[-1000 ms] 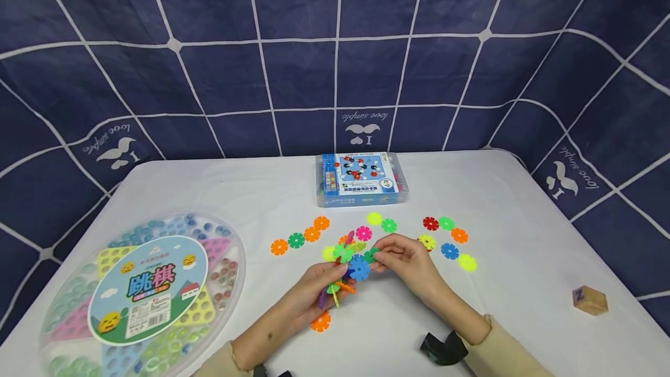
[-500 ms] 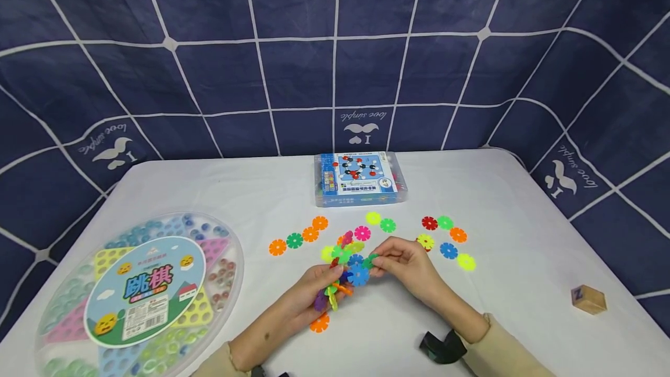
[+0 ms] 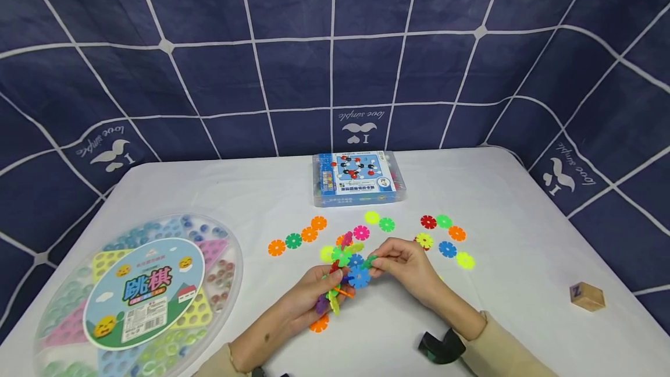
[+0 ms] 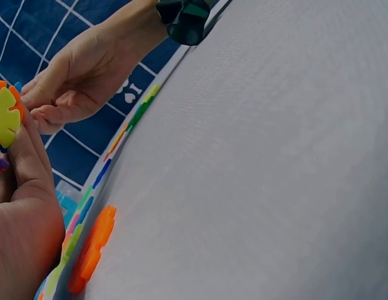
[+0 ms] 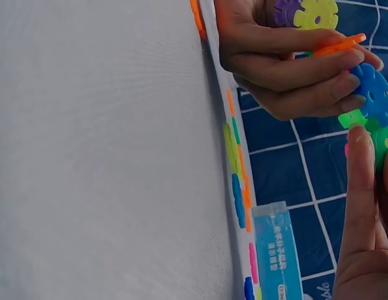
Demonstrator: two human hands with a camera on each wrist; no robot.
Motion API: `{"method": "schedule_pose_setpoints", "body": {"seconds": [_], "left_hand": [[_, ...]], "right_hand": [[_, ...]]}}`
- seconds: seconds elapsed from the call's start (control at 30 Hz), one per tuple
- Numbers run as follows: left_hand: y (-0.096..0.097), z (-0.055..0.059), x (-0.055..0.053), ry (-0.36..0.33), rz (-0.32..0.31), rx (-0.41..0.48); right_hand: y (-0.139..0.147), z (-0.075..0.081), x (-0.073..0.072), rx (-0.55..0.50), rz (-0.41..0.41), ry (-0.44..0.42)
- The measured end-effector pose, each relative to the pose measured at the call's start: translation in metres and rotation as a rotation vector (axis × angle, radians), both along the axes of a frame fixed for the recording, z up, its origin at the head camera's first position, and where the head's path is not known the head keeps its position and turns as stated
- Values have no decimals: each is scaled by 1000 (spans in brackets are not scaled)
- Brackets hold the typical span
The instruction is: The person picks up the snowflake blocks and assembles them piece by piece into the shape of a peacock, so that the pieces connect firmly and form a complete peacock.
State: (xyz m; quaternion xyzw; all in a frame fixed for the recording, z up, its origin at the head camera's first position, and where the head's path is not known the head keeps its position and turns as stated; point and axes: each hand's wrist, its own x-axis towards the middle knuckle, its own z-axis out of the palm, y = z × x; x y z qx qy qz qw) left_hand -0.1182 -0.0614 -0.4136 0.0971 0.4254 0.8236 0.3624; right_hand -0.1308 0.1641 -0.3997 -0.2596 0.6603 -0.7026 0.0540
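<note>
In the head view my left hand (image 3: 309, 292) grips a cluster of interlocked plastic snowflake discs (image 3: 341, 256) in several colours. A blue disc (image 3: 359, 277) forms its right side. My right hand (image 3: 410, 263) pinches a green snowflake disc (image 3: 369, 261) between thumb and fingers, right at the blue part of the cluster. The right wrist view has the green disc (image 5: 383, 147) by the right fingertips, below the blue disc (image 5: 374, 94). A yellow disc (image 4: 5, 119) shows at the near end of the cluster in the left wrist view. My left palm hides some of the discs.
Loose snowflake discs lie around the hands, including a blue one (image 3: 447, 249) and an orange one (image 3: 319, 323). A clear molecule-model box (image 3: 359, 179) stands behind. To the left is a round marble-game board (image 3: 143, 294); a wooden block (image 3: 587, 297) sits far right.
The cluster has tipped slightly, and a second blue disc behind the front one has come into view. The green disc has turned more edge-on, still at the cluster. The head view has shifted slightly.
</note>
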Motion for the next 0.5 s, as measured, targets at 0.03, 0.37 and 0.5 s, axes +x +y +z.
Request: {"method": "schedule_pose_setpoints", "body": {"seconds": [0.03,0.37,0.5], "left_hand": [[0,0,0,6,-1,7],[3,7,1,-56,14,-2],[3,9,1,-103,29,-47]], "right_hand": [[1,0,0,-5,14,-4],[2,9,-3,-6,106,132],[-5,9,2,54,64,181]]}}
